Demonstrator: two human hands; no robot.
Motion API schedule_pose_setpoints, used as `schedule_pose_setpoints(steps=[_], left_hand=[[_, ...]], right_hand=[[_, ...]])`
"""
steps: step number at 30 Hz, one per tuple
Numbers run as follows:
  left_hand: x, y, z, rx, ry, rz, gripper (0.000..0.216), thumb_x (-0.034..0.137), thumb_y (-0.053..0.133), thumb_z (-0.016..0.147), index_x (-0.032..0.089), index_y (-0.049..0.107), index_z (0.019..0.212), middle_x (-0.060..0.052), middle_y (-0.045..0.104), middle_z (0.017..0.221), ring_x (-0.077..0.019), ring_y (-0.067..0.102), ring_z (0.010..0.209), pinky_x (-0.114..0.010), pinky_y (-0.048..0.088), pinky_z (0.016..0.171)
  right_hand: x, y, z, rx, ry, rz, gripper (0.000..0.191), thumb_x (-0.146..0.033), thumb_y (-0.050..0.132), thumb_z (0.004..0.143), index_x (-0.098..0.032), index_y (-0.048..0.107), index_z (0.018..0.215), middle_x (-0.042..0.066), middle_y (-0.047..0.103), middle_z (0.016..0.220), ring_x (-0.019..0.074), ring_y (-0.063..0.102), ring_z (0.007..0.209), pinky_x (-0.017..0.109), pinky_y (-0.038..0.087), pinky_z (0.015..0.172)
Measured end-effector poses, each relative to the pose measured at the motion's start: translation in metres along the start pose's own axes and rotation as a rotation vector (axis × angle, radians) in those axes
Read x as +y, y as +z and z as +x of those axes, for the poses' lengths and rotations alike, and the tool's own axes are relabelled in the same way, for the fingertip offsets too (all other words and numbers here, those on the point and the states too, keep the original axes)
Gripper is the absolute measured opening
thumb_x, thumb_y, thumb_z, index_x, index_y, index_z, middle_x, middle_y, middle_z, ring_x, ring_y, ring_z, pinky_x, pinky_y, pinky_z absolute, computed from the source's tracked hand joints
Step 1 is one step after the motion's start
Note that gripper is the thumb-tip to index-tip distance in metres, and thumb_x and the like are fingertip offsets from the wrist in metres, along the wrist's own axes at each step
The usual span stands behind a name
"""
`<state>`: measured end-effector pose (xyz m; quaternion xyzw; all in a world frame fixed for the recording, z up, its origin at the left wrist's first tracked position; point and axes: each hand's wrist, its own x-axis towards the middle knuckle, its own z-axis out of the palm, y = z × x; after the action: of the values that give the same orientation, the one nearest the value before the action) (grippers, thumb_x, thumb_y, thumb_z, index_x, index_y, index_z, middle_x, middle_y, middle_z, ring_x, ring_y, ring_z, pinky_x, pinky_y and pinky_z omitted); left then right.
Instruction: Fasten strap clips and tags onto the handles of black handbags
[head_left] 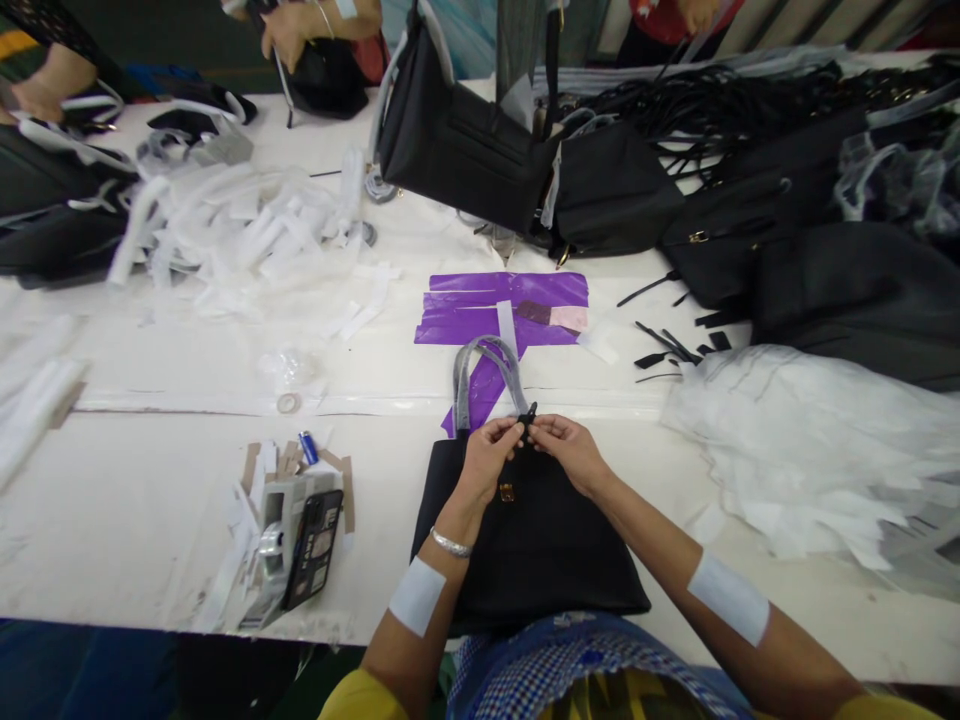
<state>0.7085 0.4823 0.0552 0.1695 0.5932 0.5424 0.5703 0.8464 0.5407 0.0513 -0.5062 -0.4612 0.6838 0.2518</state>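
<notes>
A black bag lies on the table in the lower middle of the frame, with its handles up, wrapped in something greyish. Near the foot of the handle on the right side of the frame is a small black strap piece. The left hand pinches it with thumb and fingers, and the right hand pinches it from the other side, so both hands are almost touching. The step now looks like fixing this little piece; I can't tell if it is going on or coming off. I think the next move calls for small, careful finger work, with one hand keeping the piece still. A gold clasp sits just below the hands. Purple strips lie above the bag in the frame. White scraps fill the upper left, and more black bags pile up at the upper right.
</notes>
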Motion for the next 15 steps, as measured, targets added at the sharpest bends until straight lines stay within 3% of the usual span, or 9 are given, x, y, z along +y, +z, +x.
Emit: schedule_pose_setpoints(steps=[4, 6, 8, 11, 15], left_hand=[[-0.006, 0.000, -0.005, -0.013, -0.091, -0.261, 0.031, 0.034, 0.078, 0.068, 0.014, 0.066, 0.088, 0.003, 0.056, 0.067, -0.0041, 0.050, 0.056, -0.016, 0.039, 0.054], [-0.009, -0.002, -0.009, -0.015, -0.087, -0.299, 0.029, 0.035, 0.076, 0.069, 0.014, 0.065, 0.087, 0.003, 0.056, 0.070, -0.0041, 0.050, 0.057, -0.016, 0.041, 0.055], [-0.011, -0.005, -0.013, -0.044, -0.026, -0.150, 0.026, 0.036, 0.072, 0.074, 0.015, 0.065, 0.088, 0.003, 0.056, 0.067, -0.0059, 0.051, 0.057, -0.018, 0.042, 0.056], [-0.008, -0.011, -0.019, -0.096, 0.158, 0.258, 0.019, 0.033, 0.067, 0.079, 0.018, 0.068, 0.090, 0.001, 0.060, 0.066, -0.0109, 0.055, 0.060, -0.022, 0.045, 0.061], [-0.002, -0.012, -0.026, -0.097, 0.421, 0.559, 0.016, 0.025, 0.060, 0.084, 0.024, 0.072, 0.095, -0.005, 0.067, 0.096, -0.0181, 0.062, 0.085, -0.029, 0.049, 0.079]], right_hand=[[-0.004, -0.003, 0.008, 0.186, -0.228, -0.380, 0.017, -0.033, 0.066, 0.072, -0.021, 0.063, 0.083, 0.001, 0.067, 0.073, 0.0162, 0.062, 0.066, 0.031, 0.051, 0.069], [-0.004, -0.003, 0.013, 0.205, -0.241, -0.443, 0.013, -0.030, 0.063, 0.073, -0.021, 0.062, 0.083, 0.001, 0.066, 0.073, 0.0163, 0.062, 0.066, 0.031, 0.051, 0.069], [-0.002, -0.003, 0.015, 0.154, -0.202, -0.405, 0.016, -0.027, 0.060, 0.074, -0.020, 0.063, 0.089, 0.001, 0.067, 0.075, 0.0166, 0.064, 0.068, 0.031, 0.052, 0.068], [-0.002, -0.007, 0.010, 0.029, -0.229, -0.402, 0.028, -0.024, 0.058, 0.076, -0.022, 0.066, 0.102, 0.003, 0.068, 0.091, 0.0168, 0.066, 0.077, 0.032, 0.053, 0.076], [-0.013, -0.018, -0.002, -0.128, -0.338, -0.505, 0.024, -0.029, 0.058, 0.083, -0.027, 0.070, 0.103, 0.004, 0.067, 0.105, 0.0186, 0.065, 0.090, 0.033, 0.054, 0.083]])
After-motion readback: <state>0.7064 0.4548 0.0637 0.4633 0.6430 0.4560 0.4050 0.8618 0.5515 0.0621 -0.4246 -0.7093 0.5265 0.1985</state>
